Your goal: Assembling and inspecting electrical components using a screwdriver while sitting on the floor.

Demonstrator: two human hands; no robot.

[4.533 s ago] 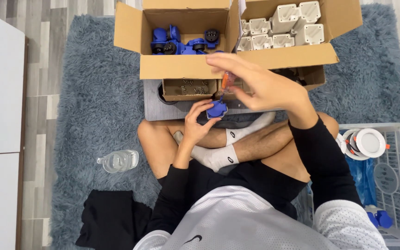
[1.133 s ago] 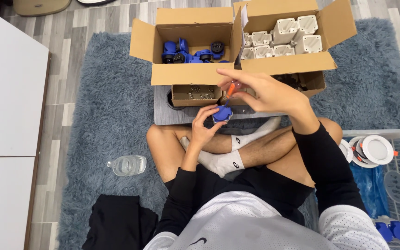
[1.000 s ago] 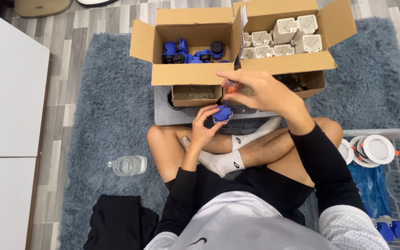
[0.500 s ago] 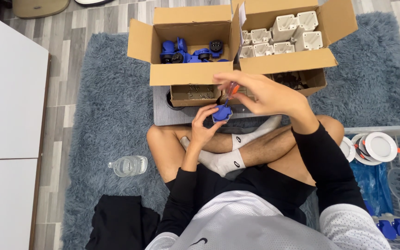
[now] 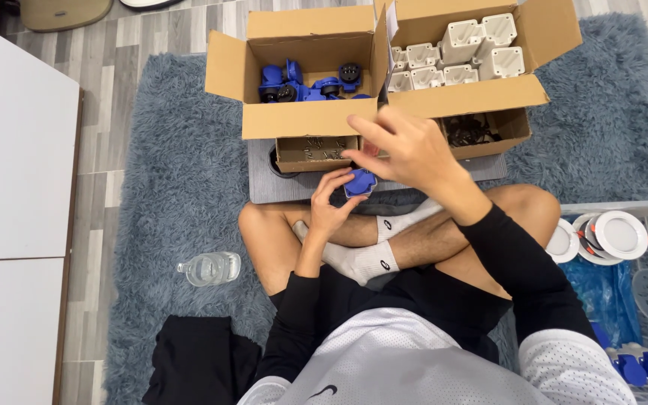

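Observation:
I sit cross-legged on a shaggy blue-grey rug. My left hand (image 5: pixel 331 206) grips a small blue plastic part (image 5: pixel 360 182) just above my shins. Directly over that part, my right hand (image 5: pixel 406 150) is closed around a thin tool with an orange handle, mostly hidden by the fingers. In front of my hands stands a cardboard box of blue parts (image 5: pixel 309 81), and beside it a second cardboard box of white plastic housings (image 5: pixel 455 56).
Two small open cartons (image 5: pixel 316 152) of dark screws sit on a grey board under the big boxes. A clear plastic bottle (image 5: pixel 208 268) lies at my left. A wire crate (image 5: pixel 631 262) with white round lamps and blue parts is at my right. White furniture (image 5: pixel 9 187) borders the left.
The head view has shifted slightly. My right hand has stayed over the blue part with small motions of its fingers; my left hand keeps holding the part in the same place.

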